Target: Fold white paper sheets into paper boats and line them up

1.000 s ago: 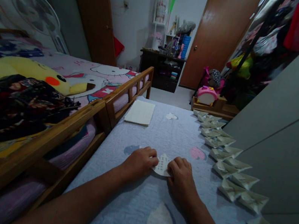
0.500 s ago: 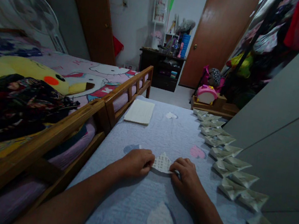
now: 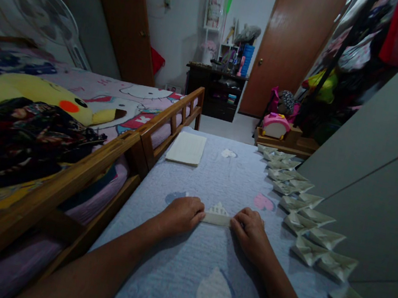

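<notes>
With the folded paper (image 3: 216,219) positioned to the near right of the paper stack (image 3: 186,148), the left hand (image 3: 184,213) and right hand (image 3: 251,230) pinch opposite ends of its strip, fingertips closed — apparently a folding step, the next move likely calling for even pressure along the crease.

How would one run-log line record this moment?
left hand: holding paper; right hand: holding paper; paper: near edge folded; folded shapes: row at right
</notes>
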`<state>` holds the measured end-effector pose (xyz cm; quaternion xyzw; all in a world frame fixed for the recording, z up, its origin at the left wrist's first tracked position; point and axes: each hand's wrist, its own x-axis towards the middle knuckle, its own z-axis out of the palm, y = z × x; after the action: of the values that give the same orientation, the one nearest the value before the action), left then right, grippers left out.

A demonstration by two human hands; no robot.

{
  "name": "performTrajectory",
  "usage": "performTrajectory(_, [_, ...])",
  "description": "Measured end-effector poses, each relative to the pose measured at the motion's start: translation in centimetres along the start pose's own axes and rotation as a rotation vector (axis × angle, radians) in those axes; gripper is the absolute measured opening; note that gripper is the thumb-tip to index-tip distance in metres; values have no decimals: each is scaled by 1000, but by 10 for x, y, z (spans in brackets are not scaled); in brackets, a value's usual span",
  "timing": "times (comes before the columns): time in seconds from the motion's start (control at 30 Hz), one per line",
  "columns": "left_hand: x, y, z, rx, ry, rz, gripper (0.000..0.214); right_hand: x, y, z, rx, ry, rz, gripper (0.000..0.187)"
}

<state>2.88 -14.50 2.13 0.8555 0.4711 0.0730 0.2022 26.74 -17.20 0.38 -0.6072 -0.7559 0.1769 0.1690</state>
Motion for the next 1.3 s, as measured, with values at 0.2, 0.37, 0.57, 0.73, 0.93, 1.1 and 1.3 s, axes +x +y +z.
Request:
performTrajectory(0.2, [2, 1, 4, 62, 31, -89, 25, 0, -3, 2, -44, 42, 65, 19])
performTrajectory(0.37, [5, 2, 4, 80, 36, -127, 24, 0, -5, 3, -93, 47, 106, 15])
performTrajectory(0.57, [5, -1, 4, 58, 33, -132, 23, 0, -6, 4, -144, 61, 130, 16])
performTrajectory(0.73, [4, 0, 1, 41, 22, -143, 21, 0, -5, 5, -158, 73, 130, 16])
performTrajectory(0.93, [2, 5, -2, 48, 16, -155, 21, 1, -6, 3, -158, 63, 123, 18])
performTrajectory(1.1, [1, 6, -2, 71, 20, -159, 18, 0, -6, 5, -167, 93, 103, 18])
performTrajectory(1.3, [1, 7, -5, 70, -6, -174, 14, -1, -4, 7, -179, 108, 99, 19])
